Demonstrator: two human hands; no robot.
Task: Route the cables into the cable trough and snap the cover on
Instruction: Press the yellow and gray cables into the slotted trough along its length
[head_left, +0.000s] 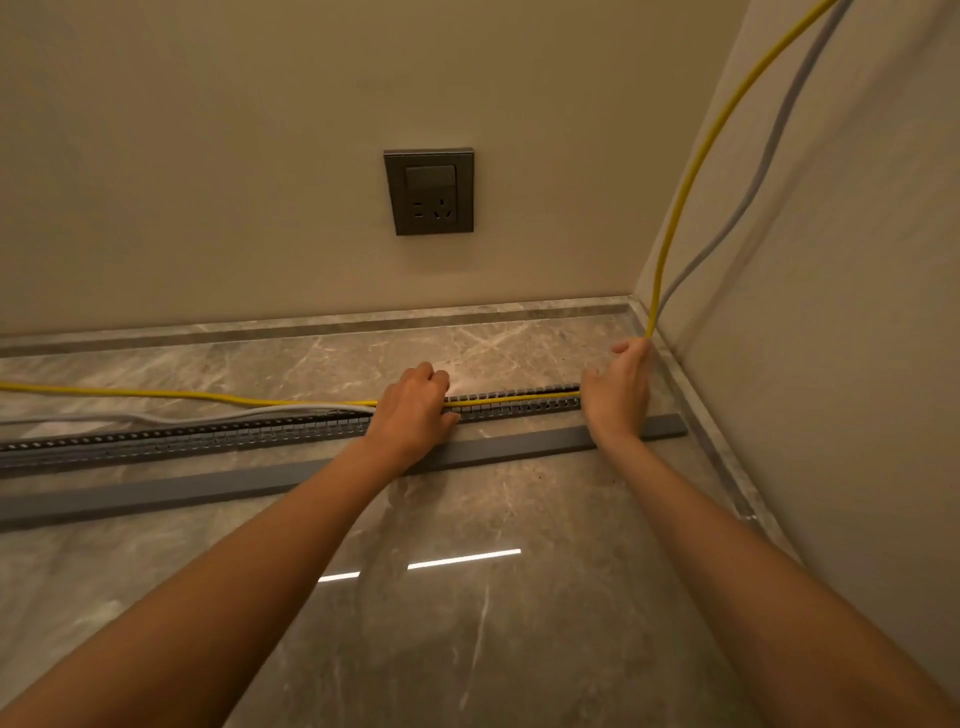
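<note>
the trough (208, 436) lies along the stone top (467, 623), slots up, a little out from the wall (208, 156). the yellow cable (514, 399) sits inside it only over the short stretch between the two hands. left of that it runs loose on the stone behind the trough, with the grey cable (769, 156) beside it. the cover (260, 480) lies flat just in front of the trough, not yet on.

the left hand (413, 408) is clenched over the yellow cable where it drops into the trough, fingertips hidden underneath. the right hand (618, 389), at the trough's end by the corner, grasps the same cable where it turns up the side wall. the grey one comes down to that hand too, but i can't tell if it is held. a socket (429, 191) sits on the wall above.

what worries me is tension. if the right hand pulls too hard, the seated stretch could lift out of the slots or drag the loose trough sideways. i'd also guess the grey cable could end up left outside, or a strand riding on the fingers of the trough would stop the cover snapping down.
</note>
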